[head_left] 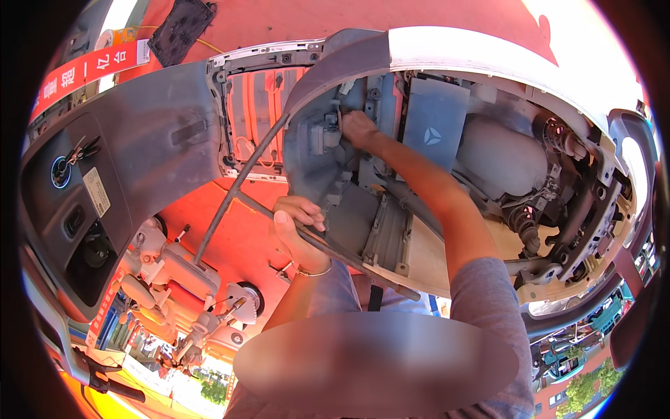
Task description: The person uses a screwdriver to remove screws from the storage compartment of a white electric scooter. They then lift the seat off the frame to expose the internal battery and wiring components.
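My right hand [360, 130] reaches deep into the open vehicle body. Its fingers are closed against the inner wall, beside a grey bracket-like part [325, 137]; whatever they grip is hidden. Nearer to me, my left hand [299, 215] lies over a dark bar [255, 203] along the near rim. Its fingers are loosely bent and the thumb stands apart, with nothing visible in the palm. Right of my right forearm stands a blue-grey panel [434, 119] with a pale emblem.
A grey rounded tank-like part [504, 155] and coil springs [560, 136] occupy the right side of the body. A dark panel with a key [63, 167] in it extends left. Other vehicles [188, 279] stand on red flooring at lower left. A black mat [183, 31] lies beyond.
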A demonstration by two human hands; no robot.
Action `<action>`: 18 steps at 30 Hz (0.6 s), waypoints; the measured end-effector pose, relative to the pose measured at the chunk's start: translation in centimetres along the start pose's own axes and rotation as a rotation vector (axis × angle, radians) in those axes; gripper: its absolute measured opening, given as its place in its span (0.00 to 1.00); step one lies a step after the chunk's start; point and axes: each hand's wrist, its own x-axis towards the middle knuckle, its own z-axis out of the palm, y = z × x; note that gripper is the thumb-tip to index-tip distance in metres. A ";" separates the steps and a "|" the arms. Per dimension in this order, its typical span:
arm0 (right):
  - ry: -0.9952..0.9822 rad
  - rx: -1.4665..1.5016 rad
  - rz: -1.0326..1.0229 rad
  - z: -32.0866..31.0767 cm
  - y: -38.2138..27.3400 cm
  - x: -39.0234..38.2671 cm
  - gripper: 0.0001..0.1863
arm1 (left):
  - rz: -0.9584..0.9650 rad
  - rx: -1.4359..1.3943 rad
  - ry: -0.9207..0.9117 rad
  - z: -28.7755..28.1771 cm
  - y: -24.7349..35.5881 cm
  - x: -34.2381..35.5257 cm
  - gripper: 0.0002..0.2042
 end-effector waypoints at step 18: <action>0.095 -0.069 0.090 -3.4 1.1 -4.3 0.04 | -0.023 -0.010 -0.019 -0.7 -0.1 -0.2 0.19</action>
